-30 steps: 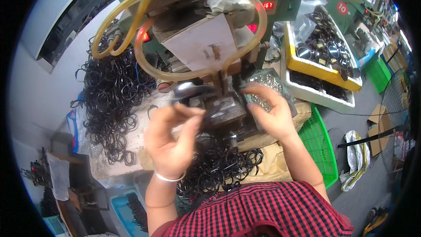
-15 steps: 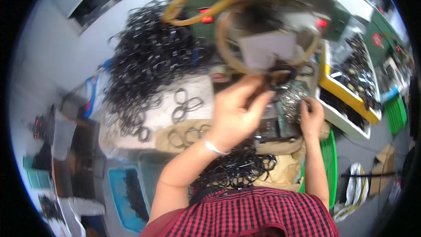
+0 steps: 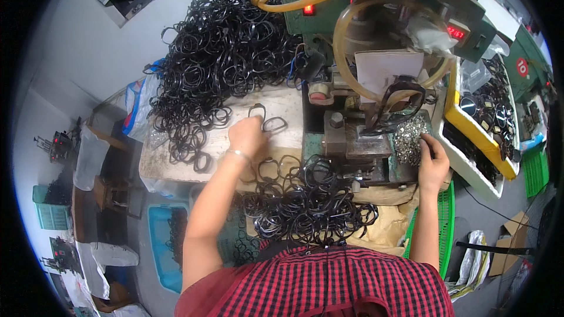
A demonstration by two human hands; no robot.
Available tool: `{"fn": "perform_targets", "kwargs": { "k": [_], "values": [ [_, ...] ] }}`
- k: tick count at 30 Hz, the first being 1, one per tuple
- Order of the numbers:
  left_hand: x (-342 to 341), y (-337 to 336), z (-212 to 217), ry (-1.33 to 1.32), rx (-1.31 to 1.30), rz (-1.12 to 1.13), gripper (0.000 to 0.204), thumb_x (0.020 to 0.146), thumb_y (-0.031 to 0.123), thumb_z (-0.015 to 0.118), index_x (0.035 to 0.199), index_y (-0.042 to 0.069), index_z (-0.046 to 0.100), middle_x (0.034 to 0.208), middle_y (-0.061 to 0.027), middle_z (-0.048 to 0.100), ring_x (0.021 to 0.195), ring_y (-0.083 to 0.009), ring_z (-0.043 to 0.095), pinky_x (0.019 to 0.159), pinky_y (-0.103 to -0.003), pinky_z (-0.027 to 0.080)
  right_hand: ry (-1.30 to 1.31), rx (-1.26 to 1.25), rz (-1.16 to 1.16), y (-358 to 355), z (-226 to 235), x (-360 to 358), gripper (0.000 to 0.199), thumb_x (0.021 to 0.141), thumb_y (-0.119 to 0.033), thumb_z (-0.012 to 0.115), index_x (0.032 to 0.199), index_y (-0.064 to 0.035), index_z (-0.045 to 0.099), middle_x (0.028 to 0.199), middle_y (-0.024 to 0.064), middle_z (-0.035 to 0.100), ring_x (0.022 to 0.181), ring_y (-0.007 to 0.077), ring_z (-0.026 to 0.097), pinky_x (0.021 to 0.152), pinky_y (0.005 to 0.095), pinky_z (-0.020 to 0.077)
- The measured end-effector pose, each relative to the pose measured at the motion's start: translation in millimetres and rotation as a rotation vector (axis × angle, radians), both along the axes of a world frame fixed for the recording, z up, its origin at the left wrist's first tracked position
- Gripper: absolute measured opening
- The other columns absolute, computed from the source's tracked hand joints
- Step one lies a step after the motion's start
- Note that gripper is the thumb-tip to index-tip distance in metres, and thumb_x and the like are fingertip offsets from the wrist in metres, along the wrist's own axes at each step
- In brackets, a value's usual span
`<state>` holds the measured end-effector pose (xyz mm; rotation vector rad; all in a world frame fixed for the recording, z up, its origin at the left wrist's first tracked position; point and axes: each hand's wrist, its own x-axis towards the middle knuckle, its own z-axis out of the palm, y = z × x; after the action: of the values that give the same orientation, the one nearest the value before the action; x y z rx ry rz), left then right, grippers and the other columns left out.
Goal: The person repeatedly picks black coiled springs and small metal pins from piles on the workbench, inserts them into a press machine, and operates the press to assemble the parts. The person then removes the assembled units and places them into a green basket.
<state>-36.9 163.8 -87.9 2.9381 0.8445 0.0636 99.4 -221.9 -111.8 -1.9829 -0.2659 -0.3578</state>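
One thin, glossy black frame (image 3: pixel 284 124) touches the left hand (image 3: pixel 245 137); a second frame (image 3: pixel 386 105) tops one fixture (image 3: pixel 367 148). The right hand (image 3: pixel 433 167) bends by metal bits (image 3: pixel 408 142); either grip, I cannot tell.

Clock from view centre. Counted two hands: left hand (image 3: pixel 245 135) at 9 o'clock, right hand (image 3: pixel 433 167) at 3. Black frames: one big pile (image 3: pixel 226 53) at 11, one smaller heap (image 3: pixel 299 217) at 6, both too tangled to count singly; one separate frame (image 3: pixel 420 97) showed at 2. Foam boxes (image 3: pixel 486 145): two, at 3. Bright green baskets (image 3: pixel 447 217): at least two, 3 and 4. Blue tub (image 3: pixel 157 246): one, at 8.
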Motion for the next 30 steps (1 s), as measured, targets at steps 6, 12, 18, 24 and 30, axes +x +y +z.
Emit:
{"fn": "perform_targets", "kwargs": {
  "k": [6, 12, 18, 24, 30],
  "values": [
    [-23.1, 47.1, 33.5, -0.645, -0.804, 0.238, 0.023, 0.088, 0.013, 0.059, 0.107, 0.004, 0.068, 0.066, -0.0068, 0.067, 0.047, -0.0095, 0.057, 0.045, -0.023, 0.043, -0.016, 0.040, 0.001, 10.1, 1.4, 3.5, 0.016, 0.087, -0.006, 0.063, 0.100, -0.0004, 0.068, 0.093, 0.0086, 0.069, 0.086, 0.0148, 0.062, 0.082, 0.0278, 0.0481],
    [-13.8, 67.4, 22.1, -0.445, -1.106, 0.186, 0.024, 0.092, 0.012, 0.057, 0.110, -0.002, 0.063, 0.085, -0.0117, 0.070, 0.065, -0.0158, 0.066, 0.052, -0.022, 0.052, -0.007, 0.059, 0.000, 10.5, -0.7, 6.0, 0.013, 0.087, -0.005, 0.063, 0.098, -0.0005, 0.068, 0.090, 0.0064, 0.068, 0.083, 0.0136, 0.061, 0.077, 0.0268, 0.0470],
    [-23.7, 55.2, 6.3, -0.641, -0.977, 0.243, 0.019, 0.090, 0.014, 0.061, 0.100, -0.001, 0.064, 0.083, -0.0082, 0.067, 0.070, -0.0152, 0.064, 0.062, -0.027, 0.055, -0.088, 0.051, -0.084, -15.6, -4.5, -20.3, 0.012, 0.085, -0.002, 0.064, 0.096, 0.0007, 0.069, 0.092, 0.0077, 0.068, 0.085, 0.0152, 0.062, 0.079, 0.0272, 0.0474],
    [-32.7, 13.8, 9.3, -0.301, -0.376, -0.071, 0.012, 0.081, 0.009, 0.069, 0.089, 0.001, 0.070, 0.086, -0.0118, 0.069, 0.077, -0.0194, 0.065, 0.070, -0.031, 0.049, 0.018, 0.106, 0.123, -16.5, 31.7, -48.5, 0.016, 0.083, 0.001, 0.064, 0.098, 0.0021, 0.070, 0.096, 0.0094, 0.069, 0.091, 0.0168, 0.062, 0.083, 0.0283, 0.0470],
    [-19.0, -33.5, 28.8, -0.222, -0.327, -0.313, 0.026, 0.075, 0.007, 0.072, 0.101, 0.009, 0.069, 0.080, -0.0128, 0.064, 0.071, -0.0267, 0.061, 0.066, -0.035, 0.048, 0.023, 0.327, 0.377, 65.7, 62.5, -22.0, 0.032, 0.081, 0.000, 0.066, 0.112, 0.0015, 0.061, 0.101, 0.0080, 0.069, 0.094, 0.0153, 0.063, 0.086, 0.0287, 0.0481]
  ]
}}
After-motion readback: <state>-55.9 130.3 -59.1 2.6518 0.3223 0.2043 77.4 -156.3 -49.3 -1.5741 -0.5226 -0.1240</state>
